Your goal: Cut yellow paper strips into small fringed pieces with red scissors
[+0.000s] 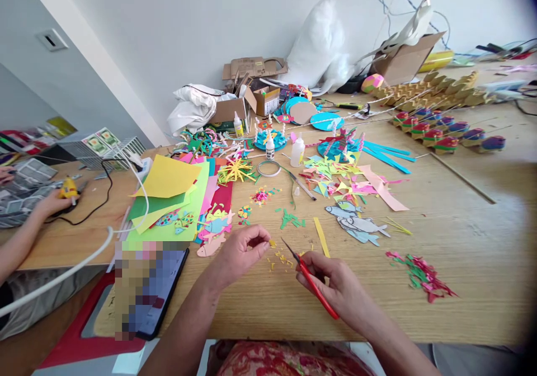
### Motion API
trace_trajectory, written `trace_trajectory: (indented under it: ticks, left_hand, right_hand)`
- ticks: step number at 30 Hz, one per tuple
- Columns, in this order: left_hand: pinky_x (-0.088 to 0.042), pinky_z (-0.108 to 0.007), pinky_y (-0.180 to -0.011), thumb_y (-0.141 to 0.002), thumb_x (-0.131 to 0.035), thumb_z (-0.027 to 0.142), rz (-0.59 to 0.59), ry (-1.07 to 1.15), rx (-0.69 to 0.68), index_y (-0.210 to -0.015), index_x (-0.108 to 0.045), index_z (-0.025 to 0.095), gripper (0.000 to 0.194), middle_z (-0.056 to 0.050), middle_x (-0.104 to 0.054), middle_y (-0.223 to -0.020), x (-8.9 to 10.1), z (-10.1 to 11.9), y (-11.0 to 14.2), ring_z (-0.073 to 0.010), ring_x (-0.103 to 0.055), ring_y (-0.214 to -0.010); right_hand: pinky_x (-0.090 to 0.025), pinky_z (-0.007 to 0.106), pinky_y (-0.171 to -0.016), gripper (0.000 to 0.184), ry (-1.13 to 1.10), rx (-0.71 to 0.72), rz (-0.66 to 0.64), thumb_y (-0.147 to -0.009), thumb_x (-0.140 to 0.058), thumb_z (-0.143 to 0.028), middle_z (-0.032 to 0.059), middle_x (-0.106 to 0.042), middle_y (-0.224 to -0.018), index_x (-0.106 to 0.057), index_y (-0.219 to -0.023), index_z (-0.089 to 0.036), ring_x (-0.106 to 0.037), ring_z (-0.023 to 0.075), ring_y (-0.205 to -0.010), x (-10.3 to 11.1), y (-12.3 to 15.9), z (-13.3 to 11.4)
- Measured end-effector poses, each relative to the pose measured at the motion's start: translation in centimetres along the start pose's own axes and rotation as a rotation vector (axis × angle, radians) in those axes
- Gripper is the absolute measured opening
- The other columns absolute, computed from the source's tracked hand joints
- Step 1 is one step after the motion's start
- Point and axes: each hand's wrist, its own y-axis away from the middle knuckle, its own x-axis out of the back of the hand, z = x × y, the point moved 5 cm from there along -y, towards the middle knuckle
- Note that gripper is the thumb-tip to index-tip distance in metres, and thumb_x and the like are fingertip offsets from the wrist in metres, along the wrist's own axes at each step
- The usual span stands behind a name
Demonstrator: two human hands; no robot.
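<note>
My left hand (245, 253) pinches a small piece of yellow paper (272, 243) between thumb and fingertips. In my right hand (335, 283) is a pair of red-handled scissors (312, 283), its blades pointing up and left, just right of the paper and apart from it. Tiny yellow paper clippings (283, 258) lie on the table beneath the blades. Beyond my right hand rests a yellow paper strip (321, 236). Green paper bits (290, 219) and a small heap of pink confetti (260, 197) lie farther off.
Paper fish cutouts (356, 225) lie to the right, coloured sheets (168, 180) to the left. Glue bottles (297, 151) stand mid-table. Red and green shreds (423, 275) lie near the right front. A co-worker's hand (54, 202) holds a yellow tool (69, 190) at far left.
</note>
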Motion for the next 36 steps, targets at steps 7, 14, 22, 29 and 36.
trace_trajectory:
  ticks: [7, 14, 22, 29, 36]
  left_hand:
    - [-0.036, -0.020, -0.060, -0.077, -0.045, 0.013, -0.028, -0.257, -0.065, -0.072, -0.053, 0.016, 0.010, 0.001, -0.054, -0.069, -1.3, 1.3, -0.1, -0.0111, -0.050, -0.066]
    - [-0.037, -0.022, -0.064, -0.080, -0.042, 0.012, -0.084, -0.333, -0.098, -0.078, -0.055, 0.016, 0.014, -0.001, -0.058, -0.075, -2.1, 1.3, 0.0, -0.0128, -0.052, -0.071]
    - [-0.037, -0.019, -0.059, -0.079, -0.044, 0.017, -0.043, -0.106, -0.063, -0.078, -0.051, 0.016, 0.008, 0.001, -0.052, -0.071, -2.6, 0.6, -0.3, -0.0107, -0.048, -0.067]
    - [-0.036, -0.020, -0.060, -0.079, -0.044, 0.015, -0.038, -0.123, -0.077, -0.073, -0.052, 0.016, 0.009, 0.001, -0.052, -0.070, -2.7, 0.4, -0.4, -0.0111, -0.047, -0.066]
    - [-0.037, -0.020, -0.064, -0.078, -0.044, 0.012, -0.051, -0.173, -0.120, -0.072, -0.054, 0.016, 0.012, 0.000, -0.054, -0.070, -2.5, 0.8, -0.5, -0.0114, -0.050, -0.069]
  right_hand:
    - [-0.038, 0.022, -0.055, 0.011, -0.102, 0.060, 0.166, -0.071, -0.057, -0.026, -0.0028, -0.051, -0.066, -0.049, -0.075, -0.019, -0.046, 0.0118, -0.058, 0.9, -1.9, -1.3]
    - [-0.033, 0.021, -0.049, 0.004, 0.056, 0.134, 0.145, -0.075, -0.048, -0.019, -0.0050, -0.046, -0.058, -0.046, -0.072, -0.020, -0.042, 0.0101, -0.051, 0.5, -3.1, -2.1]
    - [-0.039, 0.022, -0.054, 0.007, -0.215, 0.068, 0.248, -0.072, -0.052, -0.019, -0.0024, -0.051, -0.065, -0.045, -0.073, -0.020, -0.048, 0.0115, -0.058, 0.3, -3.0, -0.8]
    - [-0.040, 0.023, -0.055, 0.008, -0.245, 0.044, 0.218, -0.071, -0.053, -0.020, -0.0021, -0.052, -0.067, -0.046, -0.073, -0.020, -0.049, 0.0119, -0.059, 0.0, -3.0, -0.3]
    - [-0.037, 0.022, -0.053, 0.005, -0.103, 0.073, 0.160, -0.073, -0.051, -0.016, -0.0025, -0.052, -0.065, -0.047, -0.072, -0.019, -0.046, 0.0106, -0.057, 0.7, -3.1, -1.4]
